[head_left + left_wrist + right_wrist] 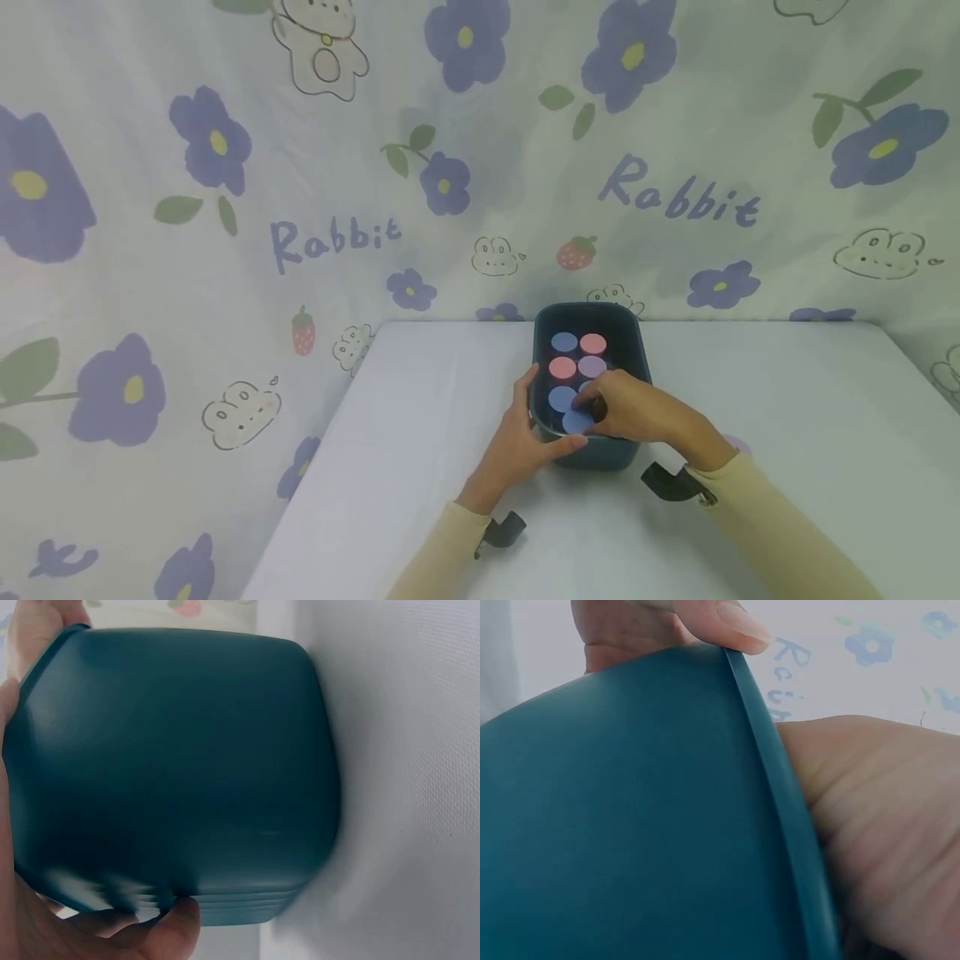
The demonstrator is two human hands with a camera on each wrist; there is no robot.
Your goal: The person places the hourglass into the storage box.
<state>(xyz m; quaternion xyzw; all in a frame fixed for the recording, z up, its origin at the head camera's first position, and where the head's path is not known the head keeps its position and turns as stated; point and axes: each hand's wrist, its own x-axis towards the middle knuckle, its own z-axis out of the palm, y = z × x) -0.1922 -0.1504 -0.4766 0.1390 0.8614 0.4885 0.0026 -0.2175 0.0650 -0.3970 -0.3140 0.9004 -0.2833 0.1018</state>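
Two hands working at dark teal rectangular plastic bin (626, 454), far-centre of white table (787, 400): left hand (521, 442) is gripping near-left rim to steady it; right hand (637, 412) is pinching blue round disc (576, 421) inside, near end.

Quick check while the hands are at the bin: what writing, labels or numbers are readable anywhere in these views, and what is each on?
"Rabbit" on the floral backdrop cloth, left of centre, head view.
"Rabbit" on the same cloth, right of centre, above the teal bin.
Partial letters, about "R c", on the cloth in the right wrist view; too cropped and blurred to read fully.
No text shows on the bin, the round discs or the table.
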